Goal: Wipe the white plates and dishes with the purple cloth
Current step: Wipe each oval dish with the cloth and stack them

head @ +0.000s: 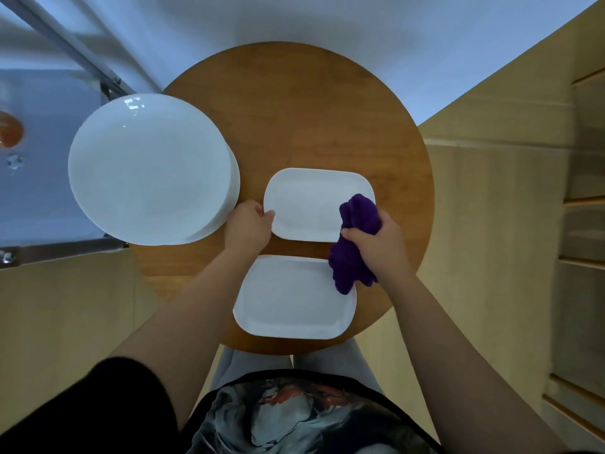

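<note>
Nearest the camera, a patterned shirt and black sleeve fill the bottom edge, and both bare forearms reach forward over the round wooden counter (pixel 314 103). On its near side lies one rectangular dish, the near dish (pixel 288 299), with the far dish (pixel 304 204) just beyond it; both run long axis left to right. The left hand (pixel 250 226) pinches the far dish's left edge, thumb on the rim, steadying it. The right hand (pixel 376 237) is curled around the bunched purple cloth (pixel 355 237), whose top rests on the far dish's right end while its tail hangs over the near dish's far-right corner. The unwiped stretch likely lies leftward from the cloth, along the dish's length, so the right hand is the nearer worker. A stack of round plates (pixel 149 168) overhangs the counter's left edge. No writing or brand can be read.
</note>
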The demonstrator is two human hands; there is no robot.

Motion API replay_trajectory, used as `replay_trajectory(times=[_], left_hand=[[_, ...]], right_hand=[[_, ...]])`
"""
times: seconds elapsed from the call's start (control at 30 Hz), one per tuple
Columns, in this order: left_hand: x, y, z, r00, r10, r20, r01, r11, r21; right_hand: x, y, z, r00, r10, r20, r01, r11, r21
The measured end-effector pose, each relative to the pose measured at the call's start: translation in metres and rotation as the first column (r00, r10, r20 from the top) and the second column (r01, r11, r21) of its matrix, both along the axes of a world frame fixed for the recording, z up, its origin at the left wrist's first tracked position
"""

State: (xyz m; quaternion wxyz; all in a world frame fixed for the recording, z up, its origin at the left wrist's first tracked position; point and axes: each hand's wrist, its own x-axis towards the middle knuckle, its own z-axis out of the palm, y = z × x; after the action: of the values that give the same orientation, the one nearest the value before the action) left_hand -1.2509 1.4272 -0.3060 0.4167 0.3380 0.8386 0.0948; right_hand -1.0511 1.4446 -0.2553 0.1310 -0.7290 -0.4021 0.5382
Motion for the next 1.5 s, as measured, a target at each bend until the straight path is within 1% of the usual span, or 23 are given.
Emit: replay_trajectory(times=[0.17, 0.23, 0.3, 0.43, 0.5, 0.57, 0.7, 0.73, 0.83, 1.0, 1.17, 1.23, 1.3, 1.4, 1.47, 1.5], left_hand=[[0.003, 0.007, -0.020, 0.999, 0.002, -0.042, -0.004, 0.999, -0.047], [0.003, 0.009, -0.022, 0.996, -0.038, -0.080, 0.034, 0.998, -0.046], [0.004, 0.012, -0.022, 0.993, -0.058, -0.099, 0.054, 0.997, -0.049], [0.004, 0.016, -0.019, 0.991, -0.046, -0.127, 0.039, 0.998, -0.053], [0.005, 0.015, -0.018, 0.985, -0.085, -0.148, 0.078, 0.996, -0.052], [0.006, 0.012, -0.016, 0.983, -0.110, -0.146, 0.103, 0.993, -0.056], [0.006, 0.012, -0.019, 0.996, 0.024, -0.084, -0.026, 0.999, -0.026], [0.006, 0.013, -0.020, 0.997, 0.023, -0.076, -0.024, 1.000, -0.019], [0.005, 0.015, -0.022, 0.994, -0.047, -0.097, 0.042, 0.998, -0.050], [0.005, 0.018, -0.025, 0.991, -0.071, -0.109, 0.059, 0.992, -0.115], [-0.002, 0.016, -0.023, 0.994, -0.107, -0.024, 0.103, 0.986, -0.128], [-0.003, 0.013, -0.021, 0.991, -0.126, 0.036, 0.128, 0.988, -0.090], [-0.003, 0.009, -0.017, 0.987, -0.116, 0.114, 0.120, 0.992, -0.028], [-0.002, 0.003, -0.009, 0.979, -0.006, 0.204, -0.005, 0.999, 0.053], [0.003, 0.002, -0.004, 0.955, 0.122, 0.269, -0.149, 0.986, 0.080], [0.007, 0.002, 0.000, 0.927, 0.207, 0.312, -0.241, 0.967, 0.077]], right_hand=[[-0.008, 0.010, -0.017, 0.997, -0.072, -0.008, 0.071, 0.995, -0.063], [-0.006, 0.012, -0.022, 0.996, -0.093, -0.003, 0.093, 0.993, -0.078], [-0.003, 0.014, -0.025, 0.995, -0.101, 0.008, 0.102, 0.991, -0.086], [0.000, 0.015, -0.027, 0.994, -0.107, 0.020, 0.108, 0.989, -0.102], [0.000, 0.016, -0.026, 0.995, -0.096, 0.019, 0.097, 0.990, -0.100], [0.000, 0.015, -0.026, 0.996, -0.094, 0.011, 0.095, 0.990, -0.103], [0.000, 0.014, -0.024, 0.995, -0.098, 0.011, 0.098, 0.988, -0.119], [0.000, 0.013, -0.025, 0.995, -0.099, 0.011, 0.100, 0.988, -0.116], [0.002, 0.012, -0.027, 0.996, -0.093, 0.012, 0.094, 0.989, -0.112], [0.002, 0.012, -0.029, 0.995, -0.101, -0.002, 0.100, 0.988, -0.121], [0.004, 0.012, -0.030, 0.996, -0.091, 0.007, 0.091, 0.988, -0.129], [0.005, 0.011, -0.030, 0.995, -0.103, 0.004, 0.103, 0.987, -0.126], [0.007, 0.010, -0.028, 0.992, -0.123, 0.003, 0.122, 0.985, -0.120], [0.011, 0.007, -0.024, 0.986, -0.166, -0.002, 0.165, 0.980, -0.110], [0.014, 0.004, -0.021, 0.978, -0.207, -0.028, 0.203, 0.974, -0.105], [0.016, 0.003, -0.020, 0.971, -0.232, -0.048, 0.227, 0.968, -0.104]])
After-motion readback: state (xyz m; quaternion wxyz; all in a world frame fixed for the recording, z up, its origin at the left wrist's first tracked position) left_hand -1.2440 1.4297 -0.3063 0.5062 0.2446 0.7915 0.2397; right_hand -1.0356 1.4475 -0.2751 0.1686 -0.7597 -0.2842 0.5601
